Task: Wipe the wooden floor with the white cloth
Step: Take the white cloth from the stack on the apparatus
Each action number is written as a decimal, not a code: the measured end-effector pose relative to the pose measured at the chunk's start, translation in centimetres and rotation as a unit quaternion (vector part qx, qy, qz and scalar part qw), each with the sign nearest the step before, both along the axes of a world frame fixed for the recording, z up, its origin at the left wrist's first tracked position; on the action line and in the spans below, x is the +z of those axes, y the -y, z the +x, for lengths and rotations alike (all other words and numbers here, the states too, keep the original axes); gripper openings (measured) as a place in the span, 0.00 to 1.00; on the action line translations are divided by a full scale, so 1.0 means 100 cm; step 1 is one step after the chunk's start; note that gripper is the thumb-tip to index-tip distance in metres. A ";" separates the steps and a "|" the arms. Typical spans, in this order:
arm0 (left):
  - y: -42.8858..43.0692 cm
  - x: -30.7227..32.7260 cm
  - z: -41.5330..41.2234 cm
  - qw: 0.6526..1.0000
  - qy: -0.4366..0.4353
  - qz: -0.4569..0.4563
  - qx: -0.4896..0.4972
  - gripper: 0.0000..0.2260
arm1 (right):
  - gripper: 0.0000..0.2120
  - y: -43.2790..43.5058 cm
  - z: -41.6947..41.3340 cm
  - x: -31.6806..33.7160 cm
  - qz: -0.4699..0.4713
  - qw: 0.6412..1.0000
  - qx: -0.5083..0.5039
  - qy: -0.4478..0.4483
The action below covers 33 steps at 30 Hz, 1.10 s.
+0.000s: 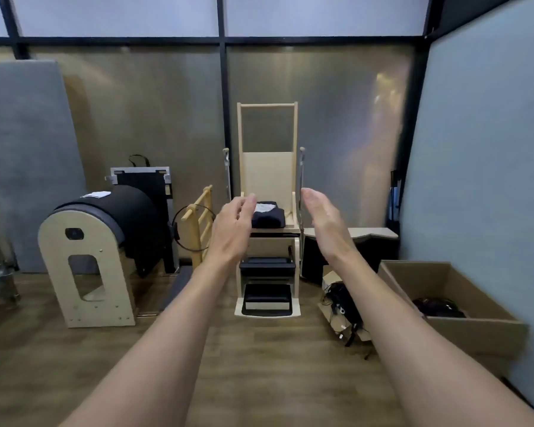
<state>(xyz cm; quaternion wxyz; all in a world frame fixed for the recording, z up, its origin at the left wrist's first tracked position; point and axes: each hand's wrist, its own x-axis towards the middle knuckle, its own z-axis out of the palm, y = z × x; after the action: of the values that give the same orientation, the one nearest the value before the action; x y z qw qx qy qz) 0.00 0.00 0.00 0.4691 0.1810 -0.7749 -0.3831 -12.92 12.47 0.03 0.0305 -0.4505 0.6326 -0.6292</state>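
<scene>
— Both arms out ahead, raised toward the wooden chair at the far wall. Left hand loosely spread, fingers a little curled, holding nothing. Right hand flat, fingers together, edge-on, also holding nothing.

— And the white cloth?

— Lying on the dark cushion on the chair seat, toward its left edge. Small, pale, crumpled rather than folded; a soft thing, likely to bunch in the grip. Partly hidden behind the left fingertips.

— Touching it yet?

— Cannot tell; looks short of it, probably still apart. Wooden floor bare in the near foreground, not yet wiped by the look of it.

— Risks from here?

— First, the wrong cloth: a second white piece on top of the black barrel at the left, easy to confuse. Second, dragging the cushion off the seat edge if the grab takes dark fabric along with the cloth. Third, down on the floor, the tangle of black cables by the cardboard box at the right, apt to snag a sweeping cloth.
</scene>
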 end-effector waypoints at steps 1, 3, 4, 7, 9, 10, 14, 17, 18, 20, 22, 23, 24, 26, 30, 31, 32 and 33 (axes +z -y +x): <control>0.015 -0.001 -0.008 1.000 0.014 0.001 -0.003 0.20 | 0.28 0.015 -0.006 -0.002 0.001 1.000 -0.011 -0.006; 0.058 -0.001 -0.033 0.999 0.033 0.009 -0.004 0.22 | 0.27 0.051 -0.029 -0.001 0.010 1.000 -0.026 -0.002; 0.079 -0.001 -0.045 0.999 0.041 0.013 -0.009 0.23 | 0.28 0.068 -0.039 -0.001 0.020 0.999 -0.026 0.006; 0.141 0.003 -0.092 0.999 0.031 0.031 -0.015 0.22 | 0.29 0.124 -0.086 -0.002 0.038 0.998 -0.042 0.015; 0.179 -0.001 -0.126 0.999 0.033 0.034 -0.020 0.22 | 0.29 0.159 -0.121 -0.008 0.042 0.998 -0.045 0.016; 0.197 -0.004 -0.143 0.998 0.038 0.037 -0.020 0.22 | 0.28 0.177 -0.139 -0.011 0.044 0.998 -0.050 0.017; 0.274 -0.019 -0.220 0.998 0.052 0.038 -0.017 0.22 | 0.28 0.255 -0.216 -0.029 0.057 0.997 -0.045 0.031; 0.334 -0.023 -0.281 0.997 0.066 0.041 0.000 0.20 | 0.28 0.315 -0.277 -0.035 0.059 0.997 -0.030 0.044; 0.354 -0.024 -0.301 0.997 0.070 0.044 0.005 0.20 | 0.28 0.336 -0.298 -0.035 0.062 0.997 -0.027 0.048; 0.394 -0.027 -0.341 0.995 0.078 0.053 0.007 0.19 | 0.27 0.378 -0.338 -0.037 0.068 0.996 -0.022 0.055; 0.434 -0.032 -0.378 0.994 0.093 0.062 0.012 0.19 | 0.25 0.423 -0.378 -0.043 0.077 0.994 -0.022 0.069; 0.454 -0.036 -0.396 0.993 0.098 0.068 0.016 0.19 | 0.25 0.444 -0.395 -0.048 0.083 0.993 -0.025 0.077; 0.473 -0.040 -0.412 0.992 0.101 0.073 0.018 0.19 | 0.24 0.465 -0.412 -0.053 0.088 0.992 -0.026 0.082; 0.517 -0.051 -0.450 0.991 0.103 0.085 0.025 0.19 | 0.23 0.509 -0.449 -0.063 0.101 0.990 -0.026 0.092; 0.606 -0.081 -0.527 0.985 0.128 0.113 0.010 0.19 | 0.21 0.596 -0.527 -0.085 0.107 0.987 -0.060 0.105; 0.629 -0.087 -0.546 0.983 0.134 0.123 0.006 0.19 | 0.20 0.617 -0.544 -0.090 0.115 0.985 -0.066 0.109; 0.652 -0.092 -0.566 0.981 0.137 0.136 0.005 0.19 | 0.20 0.638 -0.562 -0.095 0.124 0.983 -0.070 0.116; 0.673 -0.096 -0.586 0.979 0.140 0.149 0.006 0.18 | 0.19 0.658 -0.578 -0.101 0.132 0.981 -0.074 0.125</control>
<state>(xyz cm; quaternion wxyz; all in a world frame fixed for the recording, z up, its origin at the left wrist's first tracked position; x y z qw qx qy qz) -58.56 -67.33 -9.60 0.3261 0.3052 -0.7658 -0.4627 -70.75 -53.30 -10.09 0.1220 -0.3127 0.7329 -0.5917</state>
